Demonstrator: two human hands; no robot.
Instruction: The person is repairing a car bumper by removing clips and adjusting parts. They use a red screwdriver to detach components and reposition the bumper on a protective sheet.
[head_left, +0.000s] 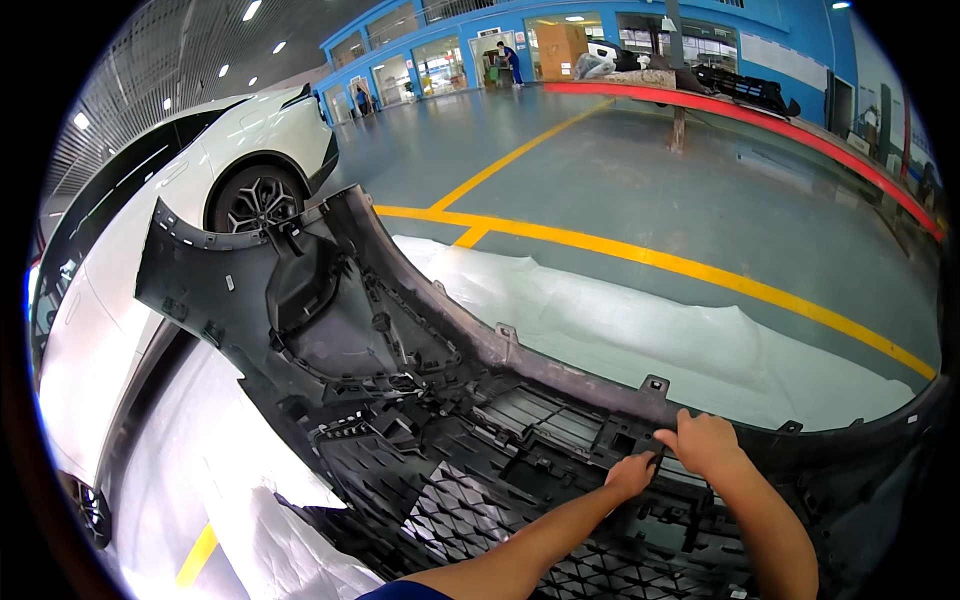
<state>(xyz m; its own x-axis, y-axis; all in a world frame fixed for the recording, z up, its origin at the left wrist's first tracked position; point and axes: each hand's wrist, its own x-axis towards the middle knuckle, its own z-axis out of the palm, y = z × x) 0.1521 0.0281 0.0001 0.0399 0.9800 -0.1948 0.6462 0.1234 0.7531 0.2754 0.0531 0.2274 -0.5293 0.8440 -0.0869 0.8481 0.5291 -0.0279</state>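
Bumper shell point(480, 400) lies inner side up, centre to lower right in the head view. Left hand point(632, 476) curls at the grille frame point(622, 440), right hand point(706, 443) bent just beside it; can't tell if either's really gripping. I'd push evenly, no twisting. White sticker point(230, 284) at left: unreadable.

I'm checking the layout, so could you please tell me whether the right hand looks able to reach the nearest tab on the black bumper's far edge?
Probably yes: the right hand is close to the tab, nothing visible blocks the way, and the left hand sits lower in view.
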